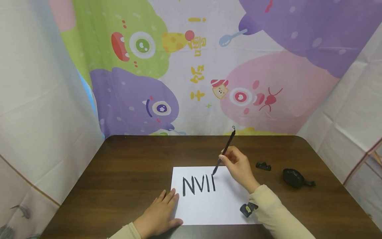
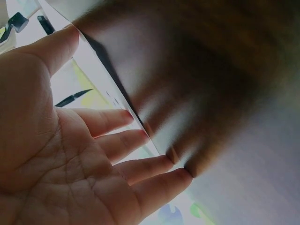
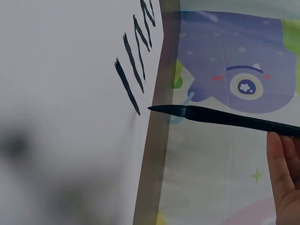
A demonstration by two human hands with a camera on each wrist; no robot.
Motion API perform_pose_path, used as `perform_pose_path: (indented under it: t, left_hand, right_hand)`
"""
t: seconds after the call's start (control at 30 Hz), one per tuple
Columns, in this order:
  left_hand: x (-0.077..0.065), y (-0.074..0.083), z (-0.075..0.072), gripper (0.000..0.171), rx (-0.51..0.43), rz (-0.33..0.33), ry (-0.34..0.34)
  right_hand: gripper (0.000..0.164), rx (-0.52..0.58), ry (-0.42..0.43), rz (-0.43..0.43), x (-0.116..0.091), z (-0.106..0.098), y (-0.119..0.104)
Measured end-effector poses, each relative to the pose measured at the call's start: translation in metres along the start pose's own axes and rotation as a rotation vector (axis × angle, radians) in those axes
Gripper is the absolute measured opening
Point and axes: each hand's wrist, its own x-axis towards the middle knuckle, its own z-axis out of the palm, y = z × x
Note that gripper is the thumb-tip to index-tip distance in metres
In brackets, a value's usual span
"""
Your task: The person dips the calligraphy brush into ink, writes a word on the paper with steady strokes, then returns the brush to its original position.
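Between the thumb and fingers of my right hand [image 1: 238,165] is a black writing brush [image 1: 228,145], its handle slanting up to a small hanging loop. A white sheet of paper [image 1: 226,207] bears a row of black strokes [image 1: 207,183], reading roughly "NVII". In the right wrist view the pointed bristles [image 3: 168,110] stand a little apart from the top end of the last stroke [image 3: 126,86]. My left hand [image 1: 159,211] lies with fingers extended across the sheet's left edge. The left wrist view shows its palm [image 2: 61,164] and fingertips touching the surface.
Right of the sheet on the dark wooden table [image 1: 128,166] are a small black brush rest [image 1: 263,166] and a black dish with a short handle [image 1: 293,178]. A black device [image 1: 248,209] is on my right wrist. A cartoon-printed cloth [image 1: 185,116] hangs behind the table.
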Motion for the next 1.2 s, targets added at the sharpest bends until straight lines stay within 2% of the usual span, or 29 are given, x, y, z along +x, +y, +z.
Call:
perform_pose_path:
  t: [0.3, 0.67, 1.2]
  left_hand:
    - [0.000, 0.001, -0.001, 0.082, -0.005, -0.007, -0.004]
    - [-0.001, 0.001, -0.001, 0.082, 0.002, 0.004, 0.000]
    - [-0.001, -0.001, 0.000, 0.082, 0.012, 0.013, 0.006]
  right_hand:
    - [0.012, -0.012, 0.015, -0.028, 0.000, 0.002, 0.010]
    - [0.013, -0.028, 0.017, -0.018, -0.003, 0.002, 0.012]
    - [0.013, -0.184, 0.033, -0.036, -0.007, -0.004, 0.008]
